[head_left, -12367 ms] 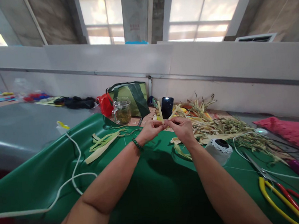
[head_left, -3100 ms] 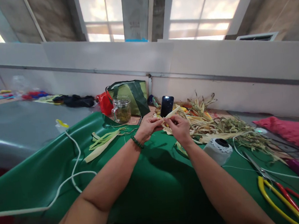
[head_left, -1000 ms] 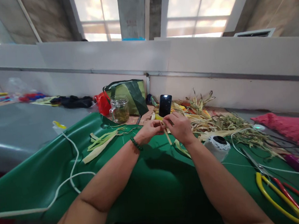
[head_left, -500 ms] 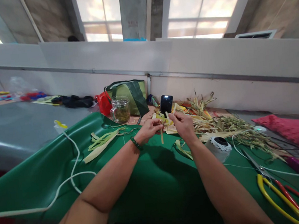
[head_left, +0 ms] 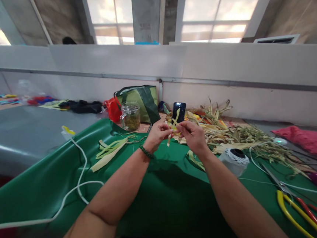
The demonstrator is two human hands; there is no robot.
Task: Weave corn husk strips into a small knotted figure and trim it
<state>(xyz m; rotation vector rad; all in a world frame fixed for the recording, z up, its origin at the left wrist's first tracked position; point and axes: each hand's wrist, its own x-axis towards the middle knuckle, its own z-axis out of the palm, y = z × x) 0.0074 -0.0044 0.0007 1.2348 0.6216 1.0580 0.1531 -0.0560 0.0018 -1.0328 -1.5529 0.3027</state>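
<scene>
Head view. We see both forearms reaching forward over a green cloth (head_left: 154,197) that covers the near part of the table. The left hand (head_left: 157,135) and the right hand (head_left: 193,135) meet above the far edge of this cloth, fingertips facing each other. Both are closed in a narrow pinch on a small cluster of pale yellow-green husk strips (head_left: 173,126). We note that the strips are held clear of the table between the two hands: one end points up toward the phone, another hangs down just below the left fingertips. How the strips cross one another is too small for us to tell. A bracelet of dark green beads (head_left: 145,152) circles the left wrist. Just behind the hands, a dark phone (head_left: 179,111) stands propped upright, and to its left we find a glass mug (head_left: 131,117) in front of a green bag (head_left: 140,101), with a red bag (head_left: 112,109) beside it. A heap of dried husks and stalks (head_left: 232,134) spreads to the right of the hands, reaching toward a pink cloth (head_left: 312,142) at the far right. A spool of white thread (head_left: 234,160) lies near the right forearm. Scissors (head_left: 281,186) with yellow and red handles lie at the lower right of the cloth. To the left of the hands, loose pale strips (head_left: 109,153) rest on the cloth, and a white cable (head_left: 80,179) loops across its left part.
</scene>
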